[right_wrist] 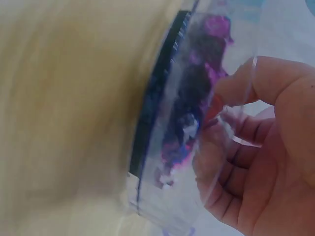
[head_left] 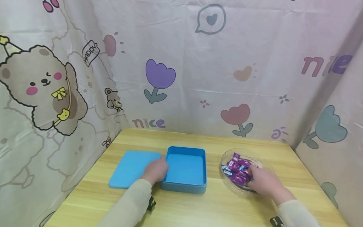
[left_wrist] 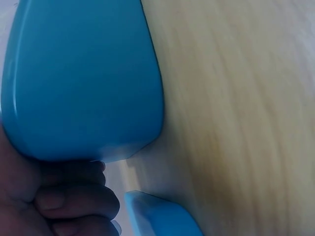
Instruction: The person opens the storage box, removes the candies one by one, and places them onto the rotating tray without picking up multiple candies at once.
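My left hand [head_left: 157,170] is at the left wall of an open blue square box [head_left: 184,188]. In the left wrist view its curled fingers [left_wrist: 78,200] grip the box's edge, close under the blue wall. Nothing lies inside the box. To the right, my right hand [head_left: 263,180] reaches into a clear round bowl [head_left: 233,187] of purple-wrapped candies [head_left: 239,179]. Seen from the right wrist, thumb and fingers come together behind the clear wall and pinch a candy [right_wrist: 213,109] with a reddish patch; most of it is hidden by the fingertips.
A flat light-blue lid [head_left: 129,168] lies on the wooden table [head_left: 187,209], left of the box. Behind and at both sides hangs a printed curtain [head_left: 193,78] that meets the table's back edge. Bowl and box stand a short gap apart.
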`<state>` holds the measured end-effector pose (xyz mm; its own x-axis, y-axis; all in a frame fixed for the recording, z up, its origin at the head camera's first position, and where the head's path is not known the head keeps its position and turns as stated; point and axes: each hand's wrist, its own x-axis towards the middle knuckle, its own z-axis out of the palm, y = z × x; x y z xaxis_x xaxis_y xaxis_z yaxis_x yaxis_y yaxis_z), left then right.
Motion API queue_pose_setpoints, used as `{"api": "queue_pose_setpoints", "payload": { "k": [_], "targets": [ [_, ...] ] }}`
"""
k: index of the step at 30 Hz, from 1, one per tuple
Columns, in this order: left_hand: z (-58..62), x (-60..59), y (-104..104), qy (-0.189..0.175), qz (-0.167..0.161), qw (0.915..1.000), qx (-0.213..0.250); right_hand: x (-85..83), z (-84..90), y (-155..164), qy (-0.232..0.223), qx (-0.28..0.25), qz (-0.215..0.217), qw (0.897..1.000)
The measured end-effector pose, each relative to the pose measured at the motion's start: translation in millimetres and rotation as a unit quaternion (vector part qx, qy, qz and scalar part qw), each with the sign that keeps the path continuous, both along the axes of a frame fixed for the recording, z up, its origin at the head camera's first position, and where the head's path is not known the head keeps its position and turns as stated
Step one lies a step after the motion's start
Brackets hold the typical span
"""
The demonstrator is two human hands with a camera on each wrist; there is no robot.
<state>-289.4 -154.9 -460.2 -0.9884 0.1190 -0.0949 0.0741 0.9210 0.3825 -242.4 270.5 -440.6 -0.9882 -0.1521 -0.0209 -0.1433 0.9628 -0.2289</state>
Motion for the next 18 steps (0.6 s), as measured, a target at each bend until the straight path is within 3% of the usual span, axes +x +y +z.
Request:
{"api": "queue_pose_setpoints", "payload": {
  "k": [8,14,18],
  "targets": [
    [3.4,-2.2,-6.0,0.002,-0.007,0.9999,0.014,0.6,-4.7,-6.7,0.019,-0.011,-0.002,1.000],
    [2.1,-3.4,-21.0,0.002,0.003,0.9989,0.046,-1.2,-0.8,-20.5,0.100,-0.030,0.014,0.994],
    [12.7,2.6,-20.5,0.052,0.008,0.9985,0.012,-6.3,3.3,-37.6,0.154,-0.018,0.038,0.987]
  ]
}}
